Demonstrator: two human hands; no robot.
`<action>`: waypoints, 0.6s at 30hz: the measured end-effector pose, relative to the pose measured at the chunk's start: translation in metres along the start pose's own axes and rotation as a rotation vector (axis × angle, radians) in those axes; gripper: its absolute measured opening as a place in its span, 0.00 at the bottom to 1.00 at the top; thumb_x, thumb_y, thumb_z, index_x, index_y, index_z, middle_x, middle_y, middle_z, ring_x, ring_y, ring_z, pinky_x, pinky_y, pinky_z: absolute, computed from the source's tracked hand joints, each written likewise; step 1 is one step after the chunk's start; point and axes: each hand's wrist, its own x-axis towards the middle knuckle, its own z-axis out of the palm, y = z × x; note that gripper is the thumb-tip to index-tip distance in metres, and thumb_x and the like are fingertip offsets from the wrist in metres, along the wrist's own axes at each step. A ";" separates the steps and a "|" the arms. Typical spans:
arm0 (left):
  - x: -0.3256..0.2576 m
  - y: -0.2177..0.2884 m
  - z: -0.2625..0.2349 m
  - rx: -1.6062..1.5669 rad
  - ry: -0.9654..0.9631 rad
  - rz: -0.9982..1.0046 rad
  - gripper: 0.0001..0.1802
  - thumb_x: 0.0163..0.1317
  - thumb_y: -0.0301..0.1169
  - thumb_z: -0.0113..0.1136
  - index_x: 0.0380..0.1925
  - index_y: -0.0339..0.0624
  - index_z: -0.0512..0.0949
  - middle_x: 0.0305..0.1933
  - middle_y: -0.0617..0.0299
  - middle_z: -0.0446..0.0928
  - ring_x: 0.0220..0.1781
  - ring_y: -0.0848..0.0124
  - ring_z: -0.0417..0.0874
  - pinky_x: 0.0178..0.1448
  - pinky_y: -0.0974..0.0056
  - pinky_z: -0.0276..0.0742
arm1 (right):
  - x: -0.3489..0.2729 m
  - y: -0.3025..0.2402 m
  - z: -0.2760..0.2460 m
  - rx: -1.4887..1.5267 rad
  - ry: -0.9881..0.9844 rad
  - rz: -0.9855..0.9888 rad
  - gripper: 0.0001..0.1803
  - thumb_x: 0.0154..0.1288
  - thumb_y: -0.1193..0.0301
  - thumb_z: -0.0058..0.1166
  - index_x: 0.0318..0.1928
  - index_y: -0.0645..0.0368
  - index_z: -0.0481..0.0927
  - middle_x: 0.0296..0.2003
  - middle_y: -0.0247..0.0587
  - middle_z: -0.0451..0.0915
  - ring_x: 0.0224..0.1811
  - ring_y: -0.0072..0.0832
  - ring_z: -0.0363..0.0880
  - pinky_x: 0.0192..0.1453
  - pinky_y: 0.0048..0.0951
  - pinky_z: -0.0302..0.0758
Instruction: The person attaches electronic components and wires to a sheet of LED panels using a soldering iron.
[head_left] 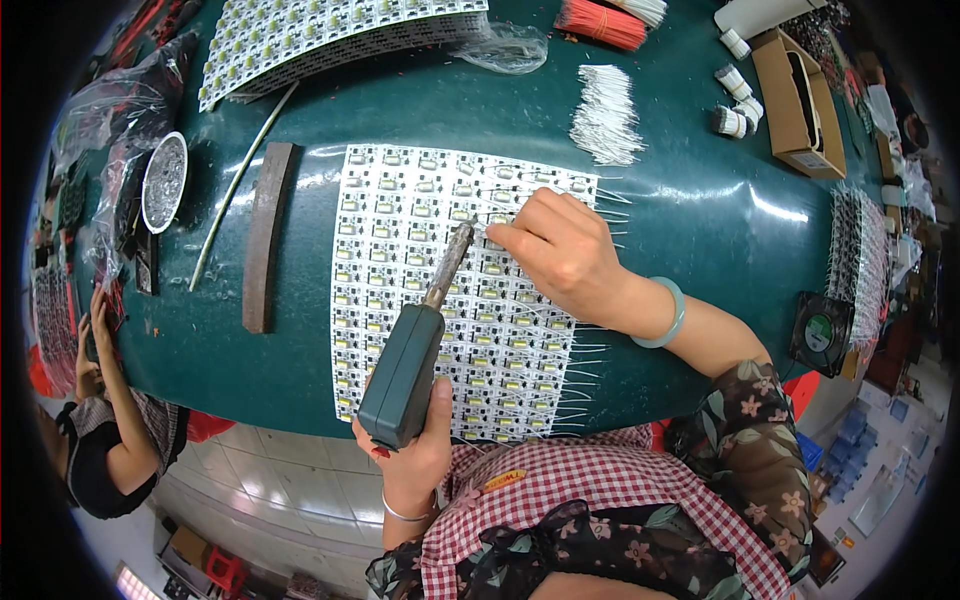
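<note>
A white panel of small circuit boards [385, 270], set in rows with yellowish LEDs, lies on the green table in front of me. My left hand [425, 455] is wrapped round the dark green handle of a soldering iron [403, 370]. The iron's tip rests at or just above a board in the upper middle of the panel. Close to that tip, my right hand [568, 252] is closed in a pinch on a thin white wire, its fingertips partly hiding it. Several white wires [580, 375] stick out past the panel's right edge.
Left of the panel lie a dark bar [268, 240], a pale rod [240, 180] and a small bowl [165, 183]. Stacked panels [330, 40], white wires [606, 115] and red wires [602, 22] are farther back. A cardboard box [815, 150] and fan [822, 332] stand right. Another person [125, 440] sits left.
</note>
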 end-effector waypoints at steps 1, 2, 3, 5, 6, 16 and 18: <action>0.000 0.000 0.000 0.001 -0.001 -0.001 0.12 0.58 0.26 0.72 0.39 0.30 0.83 0.32 0.58 0.84 0.28 0.73 0.82 0.34 0.68 0.76 | -0.001 0.000 0.000 0.012 0.004 0.003 0.12 0.48 0.79 0.59 0.37 0.62 0.82 0.28 0.35 0.72 0.34 0.29 0.75 0.34 0.29 0.70; -0.001 0.000 0.000 -0.004 0.000 -0.008 0.12 0.58 0.27 0.72 0.39 0.30 0.83 0.32 0.58 0.84 0.29 0.73 0.81 0.34 0.68 0.76 | -0.001 0.001 0.000 0.024 0.008 0.007 0.12 0.48 0.79 0.59 0.37 0.62 0.82 0.28 0.35 0.72 0.34 0.29 0.74 0.35 0.29 0.70; -0.001 -0.001 0.000 -0.009 0.003 -0.015 0.12 0.58 0.27 0.72 0.39 0.30 0.83 0.33 0.58 0.83 0.29 0.73 0.81 0.34 0.68 0.76 | -0.001 0.001 0.001 0.025 0.008 0.007 0.12 0.48 0.79 0.59 0.37 0.62 0.82 0.28 0.35 0.72 0.34 0.29 0.74 0.35 0.29 0.70; -0.001 0.001 0.001 -0.002 0.012 0.004 0.12 0.58 0.27 0.72 0.39 0.30 0.83 0.32 0.59 0.83 0.30 0.73 0.81 0.35 0.68 0.76 | -0.002 0.001 0.001 0.042 0.005 0.015 0.13 0.48 0.79 0.59 0.38 0.62 0.82 0.28 0.35 0.71 0.34 0.30 0.74 0.35 0.30 0.70; 0.000 0.001 0.002 0.004 0.021 0.024 0.13 0.58 0.27 0.72 0.39 0.30 0.82 0.32 0.59 0.83 0.30 0.73 0.81 0.35 0.68 0.76 | -0.002 0.001 0.001 0.042 0.005 0.016 0.13 0.48 0.79 0.59 0.38 0.62 0.82 0.28 0.35 0.71 0.34 0.30 0.74 0.35 0.30 0.70; -0.001 0.001 -0.001 0.025 -0.015 -0.069 0.13 0.59 0.28 0.72 0.39 0.30 0.82 0.32 0.59 0.83 0.30 0.73 0.81 0.35 0.68 0.76 | -0.002 0.003 0.002 0.069 0.006 0.019 0.14 0.47 0.81 0.59 0.38 0.62 0.82 0.29 0.36 0.71 0.34 0.31 0.74 0.35 0.30 0.71; 0.000 0.002 -0.002 0.035 -0.034 -0.062 0.13 0.58 0.27 0.72 0.39 0.30 0.82 0.33 0.58 0.83 0.29 0.73 0.81 0.35 0.68 0.76 | -0.002 0.003 0.001 0.073 0.006 0.023 0.14 0.47 0.81 0.59 0.38 0.62 0.82 0.29 0.37 0.71 0.34 0.31 0.74 0.35 0.30 0.71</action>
